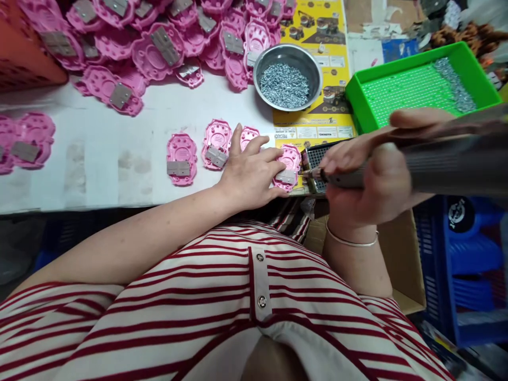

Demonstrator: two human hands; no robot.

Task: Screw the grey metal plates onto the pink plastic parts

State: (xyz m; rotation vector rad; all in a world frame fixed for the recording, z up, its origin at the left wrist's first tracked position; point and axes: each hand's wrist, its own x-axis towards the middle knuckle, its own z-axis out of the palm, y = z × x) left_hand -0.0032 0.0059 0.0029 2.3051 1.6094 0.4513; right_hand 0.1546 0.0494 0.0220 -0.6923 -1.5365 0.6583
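My left hand [252, 172] lies over the row of pink parts with its fingers spread, fingertips and thumb touching the edge of the rightmost pink part [288, 168]. That part carries a grey metal plate. My right hand [371, 180] is wrapped round a dark power screwdriver [444, 161], partly blurred, whose tip points left beside a small black tray of screws [317, 159]. A pink part [246, 138] is partly covered by my left hand. To the left, two more pink parts with metal plates, one nearer [218, 140] and one farther [181, 153], lie flat.
Many pink parts [159, 50] are heaped at the back left by an orange basket [27, 53]. A metal bowl [259, 90] of screws stands mid-table. A green tray [359, 108] is behind the screwdriver. Blue crates [436, 264] and a cardboard box [408, 254] are below right.
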